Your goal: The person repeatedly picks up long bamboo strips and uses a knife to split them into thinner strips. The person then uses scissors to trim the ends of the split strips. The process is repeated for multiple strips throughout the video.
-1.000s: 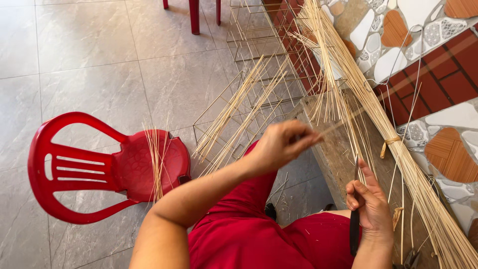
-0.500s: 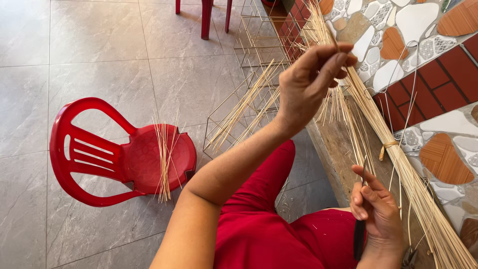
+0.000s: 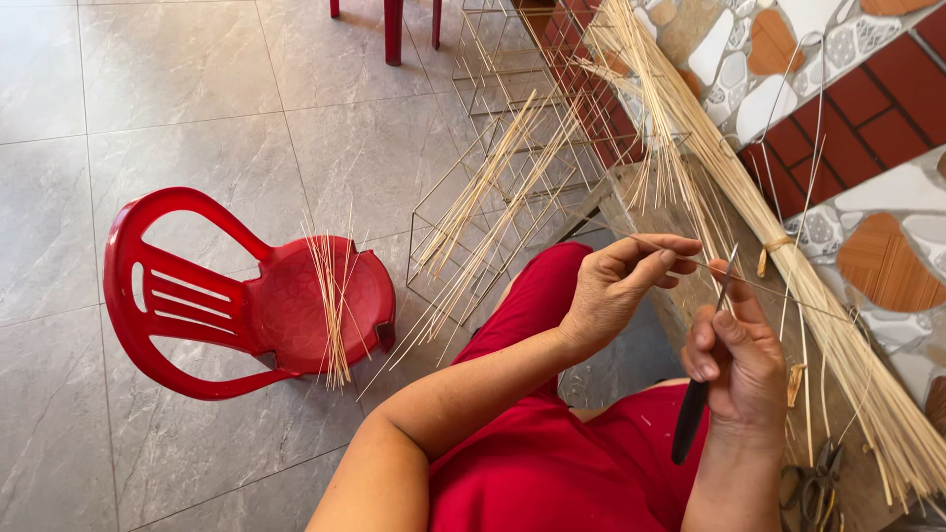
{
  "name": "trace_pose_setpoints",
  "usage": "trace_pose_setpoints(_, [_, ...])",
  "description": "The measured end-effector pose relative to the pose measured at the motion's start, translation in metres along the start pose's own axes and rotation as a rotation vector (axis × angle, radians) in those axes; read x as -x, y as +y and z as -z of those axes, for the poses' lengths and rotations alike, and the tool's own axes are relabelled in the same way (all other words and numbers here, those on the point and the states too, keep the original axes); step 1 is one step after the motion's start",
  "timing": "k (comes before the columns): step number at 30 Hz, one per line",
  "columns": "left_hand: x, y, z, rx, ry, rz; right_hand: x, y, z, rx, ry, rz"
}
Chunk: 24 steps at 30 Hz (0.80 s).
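Head view: grey tiled floor [image 3: 197, 108], red plastic chair [image 3: 246, 305], patterned wall [image 3: 847, 108]

The left hand [image 3: 616, 291] pinches a thin pale stick [image 3: 690, 258] between thumb and fingers [image 3: 658, 266], holding it nearly level. The right hand [image 3: 744, 360] grips a dark-handled knife [image 3: 700, 399], blade up — its tip meets the stick. At right a tied bundle of sticks [image 3: 788, 266] leans along the patterned wall. A red plastic chair [image 3: 212, 296] on the tiled floor carries loose sticks [image 3: 330, 296]; wire frames [image 3: 512, 158] stand behind it.
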<state>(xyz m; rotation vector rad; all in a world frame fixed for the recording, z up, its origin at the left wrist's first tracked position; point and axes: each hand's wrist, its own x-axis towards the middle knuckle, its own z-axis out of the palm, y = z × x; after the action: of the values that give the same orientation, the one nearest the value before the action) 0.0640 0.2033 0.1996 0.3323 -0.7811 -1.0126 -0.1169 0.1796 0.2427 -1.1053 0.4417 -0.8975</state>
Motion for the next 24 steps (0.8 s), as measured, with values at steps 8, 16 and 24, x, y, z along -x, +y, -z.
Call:
trace_pose_setpoints(8, [0.046,0.007,-0.013,-0.34,-0.097,0.414,0.035,0.006,0.029,0.044,0.028,0.026])
trace_pose_setpoints(16, [0.069,0.045,-0.038,-1.054,-0.222,-0.394,0.088,0.0,0.059,0.097,0.054,-0.047])
trace_pose_setpoints(24, [0.066,0.007,-0.045,-1.176,-0.401,0.137,0.114,0.005,0.089,0.051,0.113,-0.063])
